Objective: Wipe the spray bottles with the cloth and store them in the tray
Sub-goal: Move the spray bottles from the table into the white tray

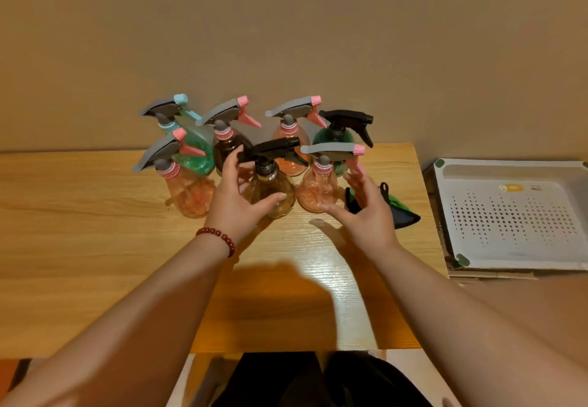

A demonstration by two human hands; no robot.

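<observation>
**Tray [521, 261] parked on the right, amber bottle [270, 195] gripped**

Nearest in, a red bead bracelet [219, 239] is worn on the left wrist. The left hand [235, 206] is wrapped round the amber bottle. Its thumb is laid across the front and its fingers are curled up round the back by the black trigger.

The right hand [366, 215] is held with fingers loosely spread beside the front-right pink bottle [318, 193]. Whether it's actually touched can't be told. A dark cloth [402, 212] with some green in it is tucked just behind that hand on the table [95, 215].

The front row is rounded off by the front-left pink bottle [191, 196]. Orangey stuff is seen inside both pink ones, but what it is can't be made out.

Further back, four more are lined up by the wall:
- teal bottle [197, 152]
- dark brown bottle [226, 153]
- orange-pink bottle [288, 134]
- green bottle [337, 139], fitted with a black trigger

The white perforated tray is set just past the table's right edge, well apart from every bottle.
</observation>
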